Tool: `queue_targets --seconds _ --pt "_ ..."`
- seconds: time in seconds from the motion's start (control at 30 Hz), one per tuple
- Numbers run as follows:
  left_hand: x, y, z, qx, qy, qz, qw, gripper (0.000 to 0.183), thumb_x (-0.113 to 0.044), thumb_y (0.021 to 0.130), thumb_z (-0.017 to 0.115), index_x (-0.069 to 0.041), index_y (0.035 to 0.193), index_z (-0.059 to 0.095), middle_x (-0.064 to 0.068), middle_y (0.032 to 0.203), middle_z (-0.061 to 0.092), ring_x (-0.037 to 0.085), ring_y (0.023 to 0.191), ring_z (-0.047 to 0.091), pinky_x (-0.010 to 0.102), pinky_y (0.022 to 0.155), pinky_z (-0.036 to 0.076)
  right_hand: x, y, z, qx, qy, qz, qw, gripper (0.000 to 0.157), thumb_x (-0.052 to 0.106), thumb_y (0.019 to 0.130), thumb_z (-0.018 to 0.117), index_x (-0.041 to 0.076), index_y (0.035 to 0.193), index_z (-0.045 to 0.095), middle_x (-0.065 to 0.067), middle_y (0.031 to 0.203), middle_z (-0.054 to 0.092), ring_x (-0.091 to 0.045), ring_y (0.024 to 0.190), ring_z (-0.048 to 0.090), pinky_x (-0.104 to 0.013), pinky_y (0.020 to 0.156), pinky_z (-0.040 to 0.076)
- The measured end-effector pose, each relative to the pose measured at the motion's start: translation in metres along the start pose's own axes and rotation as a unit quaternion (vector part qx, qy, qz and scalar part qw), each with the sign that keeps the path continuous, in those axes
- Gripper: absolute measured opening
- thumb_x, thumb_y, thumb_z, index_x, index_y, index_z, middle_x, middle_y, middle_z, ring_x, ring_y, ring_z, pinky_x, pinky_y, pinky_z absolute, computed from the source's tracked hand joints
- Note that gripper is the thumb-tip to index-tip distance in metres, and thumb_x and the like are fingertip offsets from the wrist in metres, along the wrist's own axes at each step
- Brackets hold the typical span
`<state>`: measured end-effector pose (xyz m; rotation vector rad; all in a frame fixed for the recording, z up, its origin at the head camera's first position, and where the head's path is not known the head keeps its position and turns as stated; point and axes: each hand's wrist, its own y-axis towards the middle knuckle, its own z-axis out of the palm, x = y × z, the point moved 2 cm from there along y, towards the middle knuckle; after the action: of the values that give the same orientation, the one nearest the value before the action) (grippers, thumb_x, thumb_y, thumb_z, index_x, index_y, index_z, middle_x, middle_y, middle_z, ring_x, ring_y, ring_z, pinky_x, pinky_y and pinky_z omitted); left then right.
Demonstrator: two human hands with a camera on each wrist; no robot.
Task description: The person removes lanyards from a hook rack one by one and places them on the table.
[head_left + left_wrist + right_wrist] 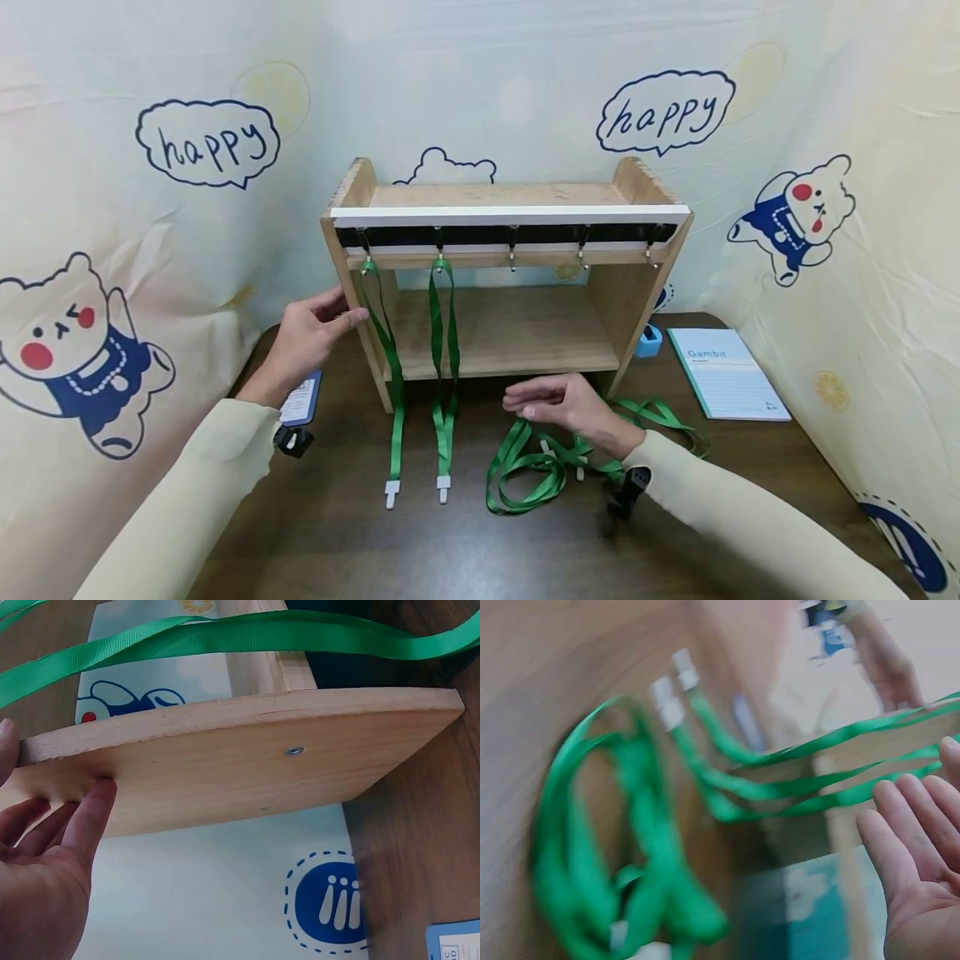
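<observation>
A small wooden shelf (510, 333) stands on the table with a row of metal hooks (513, 250) along its front. Green lanyards hang from the two leftmost hooks: one lanyard (392, 375) at the left end, another lanyard (444, 375) beside it, white clips at their lower ends. My left hand (311, 337) grips the shelf's left side panel (225, 757), thumb at the front edge and fingertips against the outer face. Over a loose pile of green lanyards (525, 492), my right hand (570, 408) is held with fingers extended, holding nothing.
A white notebook (727, 375) lies right of the shelf, near a small blue object (648, 342). A blue-edged card (302, 400) lies under the left forearm. Printed cloth (510, 100) surrounds the table (337, 533).
</observation>
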<state>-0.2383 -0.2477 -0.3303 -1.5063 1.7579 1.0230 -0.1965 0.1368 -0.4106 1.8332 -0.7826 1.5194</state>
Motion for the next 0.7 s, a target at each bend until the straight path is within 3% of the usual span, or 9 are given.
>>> queue_targets --seconds 0.17,0.33,0.53,0.7 --pt "0.0 0.0 -0.001 -0.001 0.002 0.0 1.0 0.067 -0.05 0.094 0.066 -0.023 0.153 0.046 0.009 0.142 0.063 0.018 0.12 0.061 0.023 0.094 0.056 0.044 0.002 -0.011 -0.015 0.065 -0.067 0.996 0.04 0.009 0.099 0.064 -0.012 0.133 0.057 -0.015 0.129 0.071 -0.02 0.118 0.07 -0.034 0.099 0.056" --pt "0.001 -0.001 -0.001 -0.002 0.0 0.012 0.9999 0.065 -0.046 0.096 0.067 -0.02 0.153 0.047 0.012 0.141 0.063 0.014 0.116 0.062 0.009 0.084 0.052 0.095 0.008 -0.025 -0.035 0.093 -0.127 0.987 0.031 0.0 0.1 0.059 -0.003 0.13 0.064 -0.006 0.126 0.073 -0.02 0.118 0.07 -0.035 0.102 0.055" --pt "-0.001 -0.001 -0.001 0.0 0.001 0.011 0.9999 0.064 -0.046 0.096 0.066 -0.019 0.152 0.049 0.013 0.138 0.064 0.015 0.112 0.062 0.008 0.083 0.052 0.161 0.012 -0.035 -0.068 0.085 -0.21 0.972 0.034 -0.011 0.096 0.053 0.002 0.122 0.07 -0.008 0.12 0.076 -0.022 0.113 0.072 -0.036 0.101 0.056" --pt "-0.001 0.0 -0.001 0.0 0.005 -0.001 1.0 0.066 -0.049 0.095 0.067 -0.02 0.151 0.05 0.011 0.138 0.065 0.02 0.115 0.061 0.011 0.085 0.053 0.211 0.019 -0.038 -0.096 0.094 -0.269 0.954 0.032 -0.012 0.095 0.052 0.002 0.117 0.073 -0.01 0.113 0.077 -0.023 0.107 0.074 -0.037 0.098 0.057"
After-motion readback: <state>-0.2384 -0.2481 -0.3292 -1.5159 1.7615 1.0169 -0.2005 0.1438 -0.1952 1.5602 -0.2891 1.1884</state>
